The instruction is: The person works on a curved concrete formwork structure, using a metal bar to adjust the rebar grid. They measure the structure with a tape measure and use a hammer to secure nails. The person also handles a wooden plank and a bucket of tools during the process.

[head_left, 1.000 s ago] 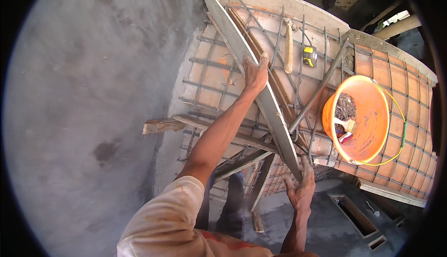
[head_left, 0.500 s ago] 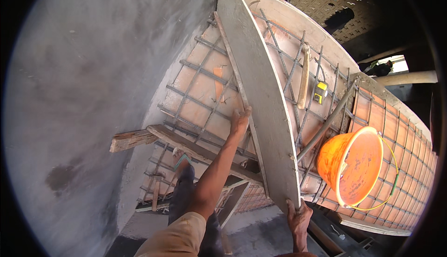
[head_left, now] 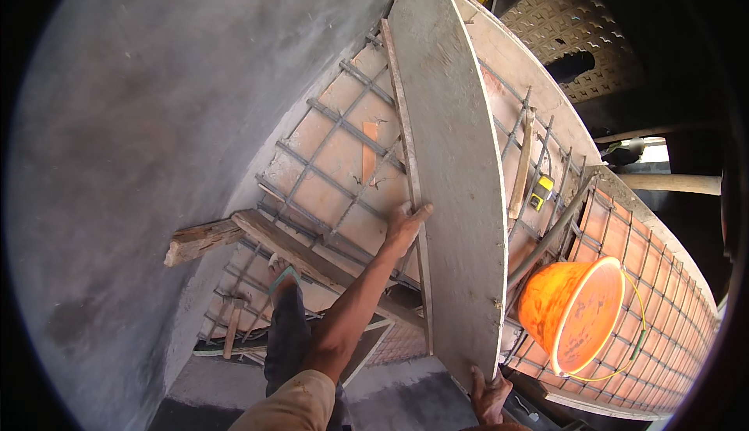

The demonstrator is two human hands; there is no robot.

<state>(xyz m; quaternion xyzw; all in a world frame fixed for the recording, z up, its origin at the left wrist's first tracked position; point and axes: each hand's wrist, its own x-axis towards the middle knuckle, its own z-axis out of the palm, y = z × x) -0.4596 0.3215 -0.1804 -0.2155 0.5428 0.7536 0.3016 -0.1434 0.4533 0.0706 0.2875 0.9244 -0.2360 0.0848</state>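
One long grey board (head_left: 456,158), likely stiff and heavyish, suits edge holds — left hand (head_left: 406,227) grasping midway along its side, right hand (head_left: 489,401) clasping the lower end.

Grey board (head_left: 456,158) turned, broad face now showing; right grip (head_left: 489,398) clasping its end

Board (head_left: 456,166) over rebar (head_left: 339,122), bucket (head_left: 573,314) to its right
On the bucket's far side: tape measure (head_left: 541,193), hammer (head_left: 522,167) just left.

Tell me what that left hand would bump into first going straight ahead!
Probably the wide grey board: the left hand points at it and seems to touch it, though depth is unclear.
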